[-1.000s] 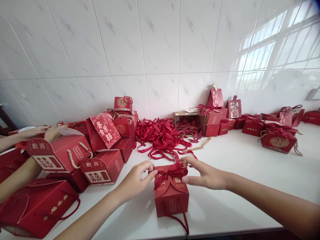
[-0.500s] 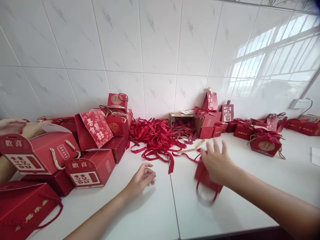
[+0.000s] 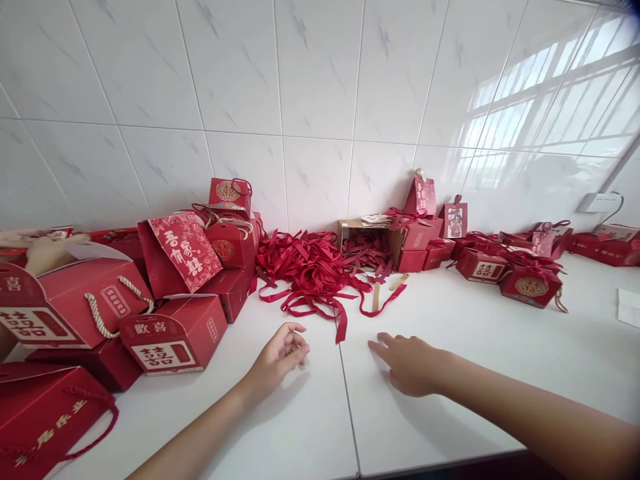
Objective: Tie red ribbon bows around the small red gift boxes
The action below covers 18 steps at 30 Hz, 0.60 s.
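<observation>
At lower centre, the left hand [image 3: 280, 357] has its fingers loosely curled with nothing seen between them; right of it, the right hand [image 3: 413, 365] points two slightly parted fingers forward, empty as far as shows. Just beyond lies a loose ribbon end [image 3: 341, 327], trailing from the ribbon pile [image 3: 305, 263] at mid-frame, touched by neither hand. Its loops overlap, so a tug on one strand could drag or knot others. Farther back at left, a tilted box [image 3: 185, 257] leans among the stacked boxes; a knock there might send it sliding.
</observation>
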Motion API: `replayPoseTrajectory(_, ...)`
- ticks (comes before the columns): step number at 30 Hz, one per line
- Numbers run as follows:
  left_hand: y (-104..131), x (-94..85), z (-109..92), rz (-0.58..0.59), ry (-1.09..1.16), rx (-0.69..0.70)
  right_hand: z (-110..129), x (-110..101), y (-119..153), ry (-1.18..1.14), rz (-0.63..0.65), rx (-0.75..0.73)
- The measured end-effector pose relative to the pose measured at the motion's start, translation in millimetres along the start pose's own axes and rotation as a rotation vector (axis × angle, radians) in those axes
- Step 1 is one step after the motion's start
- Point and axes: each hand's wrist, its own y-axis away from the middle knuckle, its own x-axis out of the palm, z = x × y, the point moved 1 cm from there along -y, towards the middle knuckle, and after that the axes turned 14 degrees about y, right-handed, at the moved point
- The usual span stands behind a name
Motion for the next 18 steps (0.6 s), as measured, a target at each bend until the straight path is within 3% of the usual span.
replayPoseTrajectory(3, 5.5, -2.8, -2.2, -0.092, -0.216, 0.111, 1.7, 2.2, 1.5, 0.04, -0.028, -0.014)
replayPoseTrajectory(7, 12.5, -15.7, -16.3, -0.31, -0.808, 0.579, 8.7, 5.5, 3.4, 0.085, -0.005, 0.01)
replayPoseTrajectory(9, 13.4, -27.0, -23.6, -0.524, -0.989, 0.755, 9.5, 9.6, 3.0, 0.074, -0.002, 0.016)
replayPoseTrajectory(11, 13.5, -39.3, -29.6, -0.796, -1.048, 0.805, 7.8, 16.2, 0.7, 0.054, -0.026, 0.008)
replayPoseTrajectory(13, 14.0, -48.7, -36.5, -0.973, -1.053, 0.798, 4.6, 24.0, -2.8, 0.032, -0.079, -0.001)
replayPoseTrajectory(18, 16.1, -61.0, -80.8, -1.052, -1.068, 0.876, -0.8, 36.1, -8.5, -0.01, -0.13, -0.008)
